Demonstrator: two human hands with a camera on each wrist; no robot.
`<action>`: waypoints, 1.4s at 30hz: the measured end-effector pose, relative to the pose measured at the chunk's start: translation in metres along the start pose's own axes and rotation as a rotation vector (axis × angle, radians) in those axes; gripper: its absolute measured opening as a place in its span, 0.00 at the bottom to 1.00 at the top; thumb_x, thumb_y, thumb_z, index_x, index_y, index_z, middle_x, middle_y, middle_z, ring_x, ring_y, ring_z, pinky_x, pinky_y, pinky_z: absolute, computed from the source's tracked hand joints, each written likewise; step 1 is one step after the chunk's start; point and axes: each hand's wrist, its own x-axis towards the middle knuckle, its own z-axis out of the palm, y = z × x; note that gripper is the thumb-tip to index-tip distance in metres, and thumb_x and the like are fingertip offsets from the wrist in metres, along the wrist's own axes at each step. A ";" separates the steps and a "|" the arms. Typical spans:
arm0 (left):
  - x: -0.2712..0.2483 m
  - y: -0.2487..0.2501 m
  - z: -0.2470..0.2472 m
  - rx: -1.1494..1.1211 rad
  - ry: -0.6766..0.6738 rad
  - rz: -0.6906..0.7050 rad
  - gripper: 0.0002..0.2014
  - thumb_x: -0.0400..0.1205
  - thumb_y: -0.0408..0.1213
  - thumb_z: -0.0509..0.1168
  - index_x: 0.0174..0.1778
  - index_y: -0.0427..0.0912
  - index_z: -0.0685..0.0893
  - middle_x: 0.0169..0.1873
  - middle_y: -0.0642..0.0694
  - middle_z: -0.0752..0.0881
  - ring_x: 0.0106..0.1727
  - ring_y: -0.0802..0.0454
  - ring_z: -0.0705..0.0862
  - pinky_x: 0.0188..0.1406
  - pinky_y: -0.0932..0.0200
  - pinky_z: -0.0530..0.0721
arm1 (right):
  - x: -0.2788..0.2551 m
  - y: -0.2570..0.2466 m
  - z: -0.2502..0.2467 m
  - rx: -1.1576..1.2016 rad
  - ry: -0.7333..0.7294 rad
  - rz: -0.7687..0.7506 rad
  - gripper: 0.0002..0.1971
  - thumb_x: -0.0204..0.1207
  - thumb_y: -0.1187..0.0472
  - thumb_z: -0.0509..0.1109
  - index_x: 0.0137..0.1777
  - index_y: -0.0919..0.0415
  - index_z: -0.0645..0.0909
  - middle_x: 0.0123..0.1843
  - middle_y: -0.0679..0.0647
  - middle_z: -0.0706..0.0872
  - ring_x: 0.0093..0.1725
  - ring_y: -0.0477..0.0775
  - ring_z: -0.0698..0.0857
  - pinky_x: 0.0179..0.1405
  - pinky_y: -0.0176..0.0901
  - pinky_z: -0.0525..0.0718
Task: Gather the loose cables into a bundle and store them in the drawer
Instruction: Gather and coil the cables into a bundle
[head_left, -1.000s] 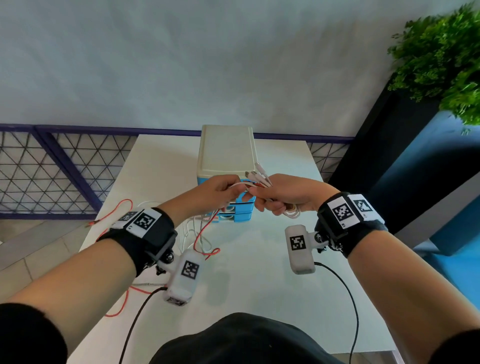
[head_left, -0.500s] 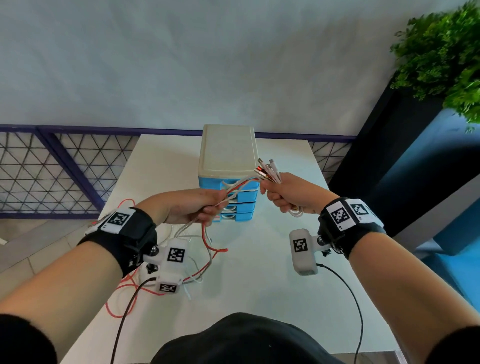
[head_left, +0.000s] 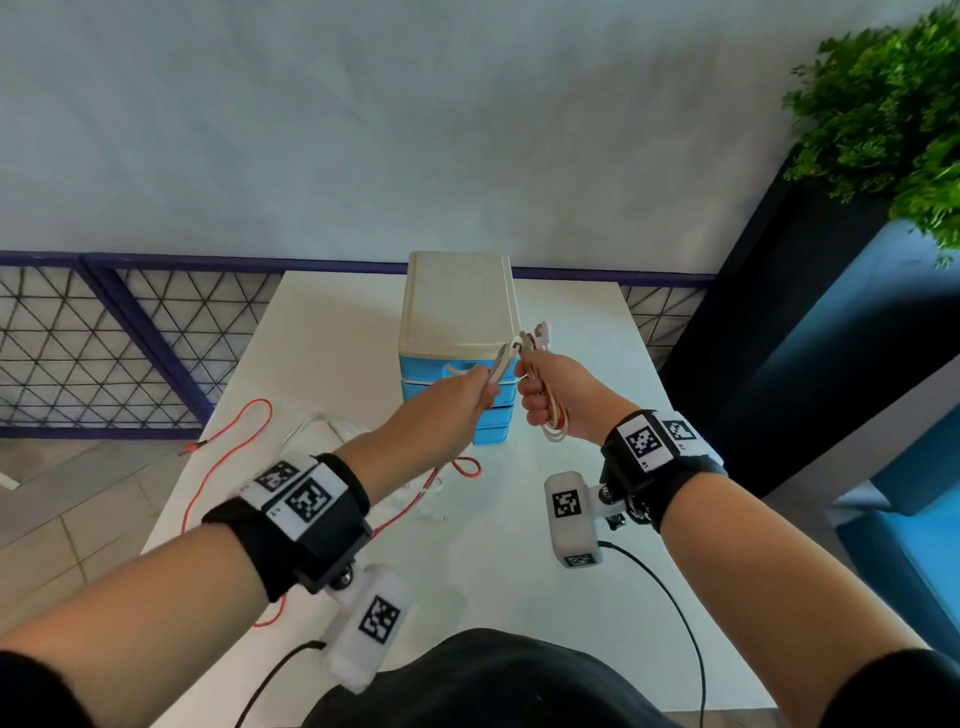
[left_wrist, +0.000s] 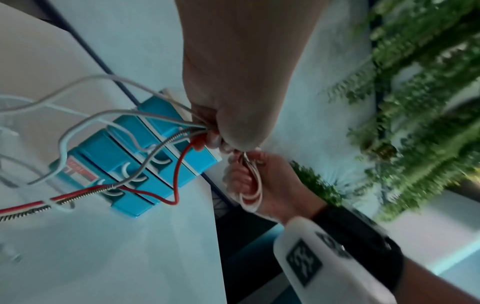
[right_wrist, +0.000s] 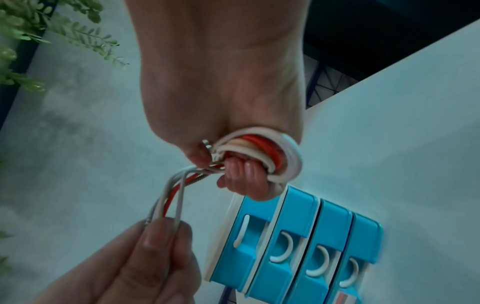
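Several white, red and metal-braided cables run between my two hands in front of a small drawer unit (head_left: 460, 312) with a cream top and blue drawers (right_wrist: 298, 242), all shut. My right hand (head_left: 556, 387) grips a coil of looped cables (right_wrist: 265, 150) with connector ends (head_left: 540, 332) sticking up. My left hand (head_left: 467, 392) pinches the same cables (left_wrist: 192, 131) just left of it. From there the loose lengths trail down to the white table (head_left: 498, 545), where a red cable (head_left: 228, 436) and white cables (head_left: 317, 431) lie at the left.
The drawer unit stands at the table's far middle. A purple mesh railing (head_left: 104, 338) runs behind the table on the left. A dark planter with a green plant (head_left: 883, 114) and a blue seat (head_left: 909, 467) stand on the right. Wrist camera wires hang near the table's front edge.
My left hand has slid up along the cables from low left to just beside my right hand, forming another loop. The right hand has stayed put, still gripping the coil.
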 end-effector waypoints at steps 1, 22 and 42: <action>-0.002 0.004 0.002 0.075 0.008 0.018 0.09 0.88 0.41 0.49 0.47 0.41 0.69 0.40 0.49 0.78 0.37 0.51 0.76 0.31 0.54 0.68 | 0.000 -0.001 0.001 0.066 -0.023 0.022 0.17 0.84 0.49 0.55 0.38 0.59 0.69 0.24 0.50 0.65 0.17 0.45 0.64 0.16 0.33 0.63; 0.008 0.017 0.006 -0.181 -0.283 0.014 0.21 0.88 0.47 0.47 0.36 0.43 0.78 0.23 0.53 0.85 0.25 0.64 0.81 0.32 0.66 0.74 | 0.007 -0.014 0.021 0.433 -0.008 -0.108 0.22 0.83 0.41 0.57 0.36 0.57 0.68 0.26 0.49 0.66 0.22 0.47 0.70 0.23 0.37 0.74; -0.007 -0.057 0.044 -0.124 -0.212 0.125 0.12 0.84 0.49 0.58 0.43 0.44 0.74 0.29 0.57 0.78 0.34 0.56 0.78 0.43 0.59 0.78 | -0.012 -0.038 0.027 0.548 0.036 -0.145 0.24 0.83 0.40 0.57 0.32 0.56 0.67 0.14 0.46 0.64 0.09 0.41 0.59 0.07 0.30 0.57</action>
